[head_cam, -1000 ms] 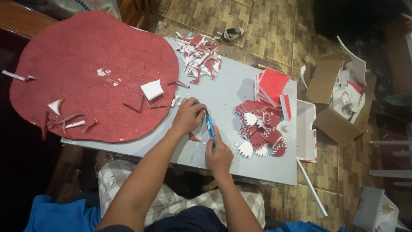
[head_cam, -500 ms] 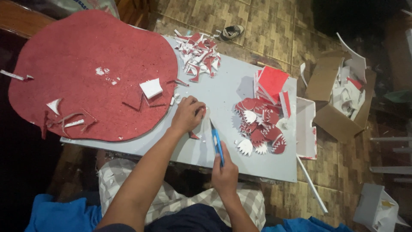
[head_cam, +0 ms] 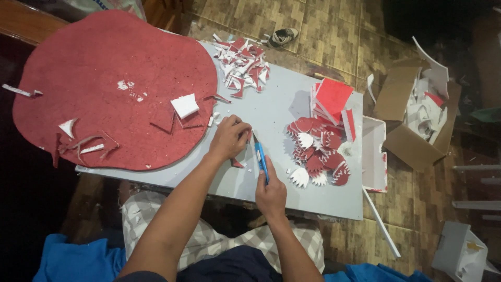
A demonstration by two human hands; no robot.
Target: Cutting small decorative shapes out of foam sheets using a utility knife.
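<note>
The left hand [head_cam: 228, 138] presses flat on a small red piece [head_cam: 238, 163] on the grey board [head_cam: 271, 112], so it stays put; the right hand [head_cam: 270, 194], just below, grips a blue cutter [head_cam: 261, 161], tip touching the piece.

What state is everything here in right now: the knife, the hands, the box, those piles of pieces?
Left hand: pressed flat on the grey board.
Right hand: fingers closed round the blue knife.
Blue knife: tip down at the board.
Toothed cut-outs: heaped loosely.
Scrap offcuts: piled.
Red sheet: lying flat, partly cut.
Cardboard box: open, full of scraps.
</note>
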